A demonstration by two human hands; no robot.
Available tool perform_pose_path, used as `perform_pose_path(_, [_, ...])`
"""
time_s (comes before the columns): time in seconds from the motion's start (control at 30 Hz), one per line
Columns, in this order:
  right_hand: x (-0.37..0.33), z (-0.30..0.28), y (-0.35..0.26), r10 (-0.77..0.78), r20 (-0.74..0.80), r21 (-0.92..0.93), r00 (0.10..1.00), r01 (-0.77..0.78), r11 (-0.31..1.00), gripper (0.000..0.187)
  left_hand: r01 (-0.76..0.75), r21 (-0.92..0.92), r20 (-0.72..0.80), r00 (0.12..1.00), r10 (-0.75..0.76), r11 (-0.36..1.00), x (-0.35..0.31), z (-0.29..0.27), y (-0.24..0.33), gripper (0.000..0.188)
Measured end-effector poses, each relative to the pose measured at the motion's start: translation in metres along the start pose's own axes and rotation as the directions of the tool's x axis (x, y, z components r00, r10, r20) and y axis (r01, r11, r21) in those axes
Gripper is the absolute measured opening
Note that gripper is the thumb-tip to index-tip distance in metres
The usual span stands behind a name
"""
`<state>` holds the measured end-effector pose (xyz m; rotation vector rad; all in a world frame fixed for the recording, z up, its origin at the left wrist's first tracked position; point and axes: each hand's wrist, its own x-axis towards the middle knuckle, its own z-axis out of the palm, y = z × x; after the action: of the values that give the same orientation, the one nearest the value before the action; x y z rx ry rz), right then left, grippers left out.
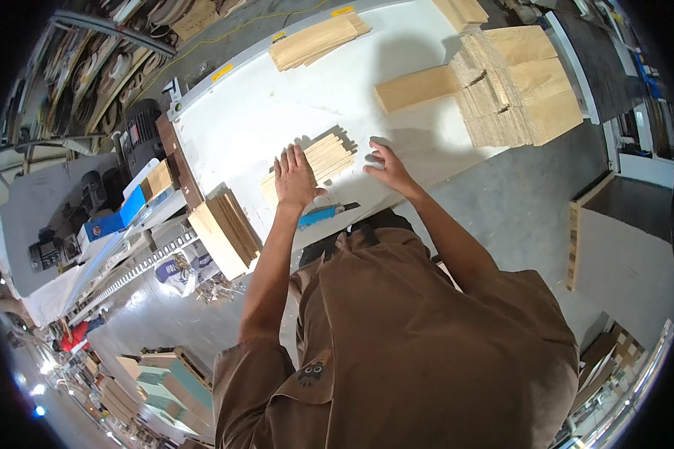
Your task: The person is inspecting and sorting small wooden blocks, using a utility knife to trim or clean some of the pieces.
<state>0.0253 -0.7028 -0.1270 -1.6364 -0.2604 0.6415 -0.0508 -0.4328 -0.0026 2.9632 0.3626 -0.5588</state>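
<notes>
My left hand (296, 178) lies flat, fingers stretched, on a row of thin pale wood strips (328, 159) on the white worktable (247, 112). The strips sit side by side, with their right ends uneven. Just right of them, my right hand (388, 169) hovers over or rests at the table with fingers apart and slightly bent, holding nothing; I cannot tell whether it touches the surface. Near the front edge, in front of the strips, lies a blue-handled tool (318, 217) with a dark end, perhaps a cutter.
A fanned stack of thin boards (318, 41) lies at the table's far side. To the right sits a large stack of boards (502, 90), with a single plank (416, 88) beside it. Upright boards (225, 230) stand at the left corner, near a machine with motors (138, 131).
</notes>
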Motion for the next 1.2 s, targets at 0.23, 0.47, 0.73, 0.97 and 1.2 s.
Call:
perform_pose_path(0.23, [0.005, -0.009, -0.014, -0.04, 0.21, -0.396, 0.977, 0.123, 0.91, 0.126, -0.001, -0.084, 0.051, 0.999, 0.005, 0.996, 0.003, -0.004, -0.002, 0.099])
perform_pose_path(0.47, [0.025, 0.018, -0.102, -0.203, 0.411, -0.081, 0.889, 0.257, 0.963, 0.121, -0.12, -0.871, -0.092, 0.992, 0.081, 0.476, -0.027, -0.026, -0.014, 0.122])
perform_pose_path(0.73, [0.037, 0.05, -0.152, -0.271, 0.396, -0.248, 0.877, 0.386, 0.889, 0.111, -0.182, -0.876, -0.149, 0.983, 0.109, 0.446, -0.02, 0.001, -0.047, 0.123])
perform_pose_path(0.97, [0.036, 0.083, -0.124, -0.096, 0.397, -0.526, 0.913, 0.312, 0.792, 0.127, -0.124, -0.935, -0.106, 0.992, 0.072, 0.331, -0.023, 0.051, -0.07, 0.075])
perform_pose_path(1.2, [0.014, 0.055, -0.15, -0.022, 0.376, -0.571, 0.927, 0.25, 0.782, 0.138, -0.199, -0.927, -0.182, 0.98, 0.084, 0.317, -0.021, 0.055, -0.065, 0.076])
